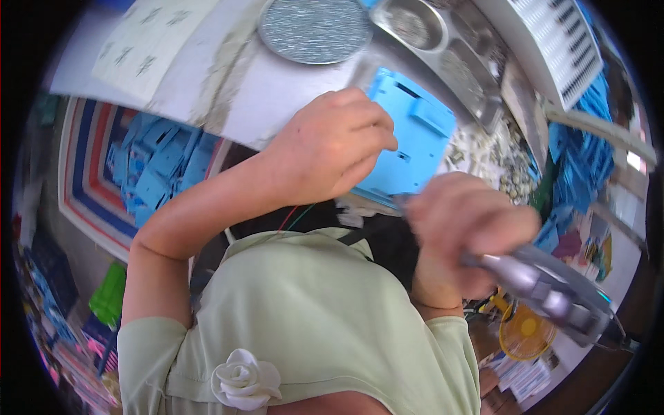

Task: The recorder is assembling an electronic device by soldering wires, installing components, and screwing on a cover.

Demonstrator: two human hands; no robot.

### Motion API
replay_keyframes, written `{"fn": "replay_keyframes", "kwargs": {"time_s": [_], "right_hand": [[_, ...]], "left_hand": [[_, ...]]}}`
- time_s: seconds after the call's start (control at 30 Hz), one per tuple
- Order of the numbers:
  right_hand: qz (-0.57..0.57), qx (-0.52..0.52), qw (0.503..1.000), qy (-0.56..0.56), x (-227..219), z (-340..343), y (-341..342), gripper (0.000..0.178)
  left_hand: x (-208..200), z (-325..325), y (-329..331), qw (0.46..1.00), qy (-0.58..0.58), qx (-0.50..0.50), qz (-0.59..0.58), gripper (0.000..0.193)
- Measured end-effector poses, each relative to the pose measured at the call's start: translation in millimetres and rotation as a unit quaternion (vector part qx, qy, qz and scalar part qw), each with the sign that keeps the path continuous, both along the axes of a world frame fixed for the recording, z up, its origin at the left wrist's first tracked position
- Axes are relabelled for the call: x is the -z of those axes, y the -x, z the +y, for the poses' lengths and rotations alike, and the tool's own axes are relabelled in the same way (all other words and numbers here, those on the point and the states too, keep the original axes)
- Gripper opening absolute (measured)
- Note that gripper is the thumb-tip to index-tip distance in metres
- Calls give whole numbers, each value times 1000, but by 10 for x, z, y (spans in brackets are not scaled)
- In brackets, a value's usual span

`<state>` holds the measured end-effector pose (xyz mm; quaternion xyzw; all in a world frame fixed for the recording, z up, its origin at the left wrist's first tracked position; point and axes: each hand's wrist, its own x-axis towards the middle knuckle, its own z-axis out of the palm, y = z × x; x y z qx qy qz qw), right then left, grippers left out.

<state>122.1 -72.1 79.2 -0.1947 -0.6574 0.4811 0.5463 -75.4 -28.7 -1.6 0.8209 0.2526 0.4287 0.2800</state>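
Note:
A light-blue plastic panel (413, 153) with slots, small holes and a raised block lies tilted at the table's near edge. My left hand (339, 142) is closed at the panel's left side, its fingers curled over that edge; the fingertips are partly hidden. In my right hand (470, 225), blurred by motion, is a grey power screwdriver (553, 287) with a cable at its rear end. Its body points out to the lower right, while the tip sits by the panel's near right corner. Whether the tip touches the plastic I cannot tell.
Beyond the panel stand a round metal tray (315, 31) and a metal compartment tray (432, 52) of small parts. White and metallic bits (487, 155) lie to the right, below a white slotted rack (546, 45). A striped bin (90, 162) of blue pieces is at left.

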Motion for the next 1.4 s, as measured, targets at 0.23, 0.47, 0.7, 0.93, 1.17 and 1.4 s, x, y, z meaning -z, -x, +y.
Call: {"fn": "replay_keyframes", "kwargs": {"time_s": [0.23,0.47,0.7,0.93,1.17,1.4], "right_hand": [[105,225,968,37,205,-59,-676,28],[123,203,971,-27,313,254,-724,26],[114,185,975,39,334,74,-735,24],[98,191,974,71,316,-213,-605,29],[71,134,988,-24,-258,76,-837,23],[100,200,975,-18,-362,86,-1320,21]], "left_hand": [[-83,-14,-422,982,-24,83,168,38],[-146,-23,-423,979,-8,74,191,37],[-144,-45,-422,977,-2,73,199,37],[-66,81,-370,982,53,111,142,41],[-292,592,-443,982,-110,-6,153,36],[265,-119,2633,770,62,-621,-132,21]]}}
